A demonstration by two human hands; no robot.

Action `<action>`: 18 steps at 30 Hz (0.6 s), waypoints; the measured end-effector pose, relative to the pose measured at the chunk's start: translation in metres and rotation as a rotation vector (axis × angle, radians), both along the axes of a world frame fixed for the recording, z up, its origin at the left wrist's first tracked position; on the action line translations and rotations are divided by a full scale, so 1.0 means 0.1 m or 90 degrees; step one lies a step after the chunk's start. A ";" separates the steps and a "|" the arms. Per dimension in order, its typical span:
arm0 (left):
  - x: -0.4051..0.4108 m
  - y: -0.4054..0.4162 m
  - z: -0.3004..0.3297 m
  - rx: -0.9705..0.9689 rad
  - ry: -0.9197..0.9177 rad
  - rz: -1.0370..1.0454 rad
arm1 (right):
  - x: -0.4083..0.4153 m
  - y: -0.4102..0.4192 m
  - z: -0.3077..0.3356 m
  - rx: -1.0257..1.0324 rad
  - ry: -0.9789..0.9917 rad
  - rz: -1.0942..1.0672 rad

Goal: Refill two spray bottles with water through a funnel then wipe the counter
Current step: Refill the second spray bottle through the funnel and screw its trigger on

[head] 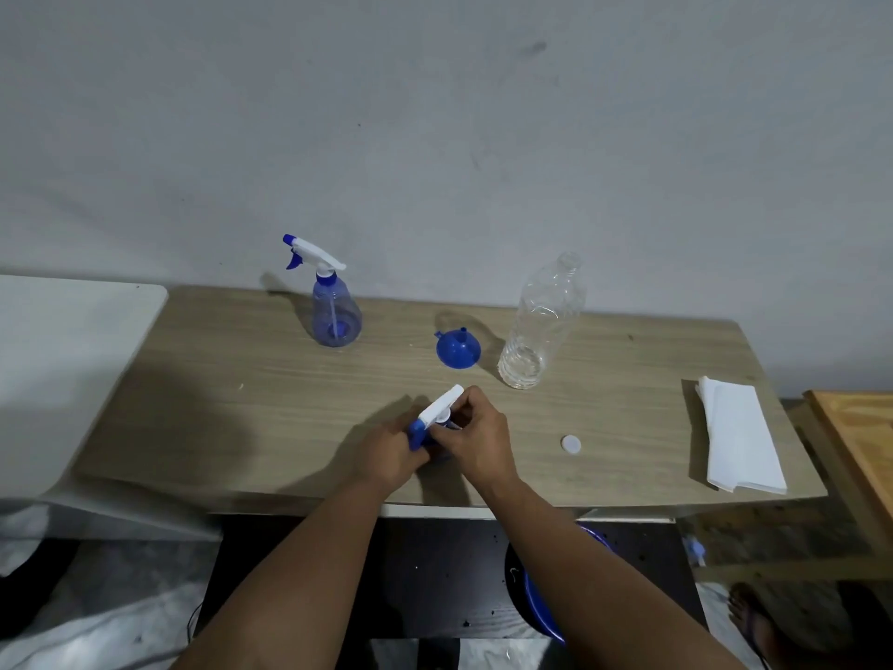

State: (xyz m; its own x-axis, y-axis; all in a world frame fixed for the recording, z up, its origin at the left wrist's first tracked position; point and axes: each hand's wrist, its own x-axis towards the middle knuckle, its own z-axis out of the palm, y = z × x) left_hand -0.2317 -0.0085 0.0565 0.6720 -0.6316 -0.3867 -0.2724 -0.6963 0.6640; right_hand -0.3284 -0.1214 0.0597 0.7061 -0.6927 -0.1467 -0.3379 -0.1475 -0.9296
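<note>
Near the front edge of the wooden counter [241, 403], both hands close around a second spray bottle, whose body is hidden. My left hand [386, 454] grips its lower part. My right hand [476, 440] holds its white and blue spray head [437, 411]. A blue spray bottle [333, 302] with its head on stands upright at the back left. A blue funnel [458, 349] rests wide end down at the back centre. Beside it stands a clear uncapped water bottle [543, 326] with a little water left. Its white cap [571, 444] lies on the counter to the right of my hands.
A folded white cloth [739, 437] lies at the counter's right end. A white surface [58, 369] adjoins on the left, a wooden board [865, 442] on the right. A blue basin [546, 616] sits on the floor below. A grey wall stands close behind.
</note>
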 end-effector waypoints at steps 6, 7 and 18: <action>0.00 0.01 0.01 0.018 -0.027 -0.011 | -0.12 0.04 -0.03 0.071 -0.092 0.024; 0.00 0.01 0.01 0.020 -0.028 -0.018 | -0.15 0.04 -0.06 0.068 -0.097 0.014; -0.03 0.03 0.17 0.068 -0.120 -0.075 | -0.17 0.09 -0.11 0.076 -0.116 -0.025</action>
State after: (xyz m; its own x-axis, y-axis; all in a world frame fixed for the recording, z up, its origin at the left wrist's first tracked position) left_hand -0.2343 -0.0058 0.0732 0.6627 -0.6719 -0.3307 -0.4673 -0.7161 0.5184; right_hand -0.3451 -0.1125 0.0492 0.7008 -0.7060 -0.1021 -0.1666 -0.0228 -0.9858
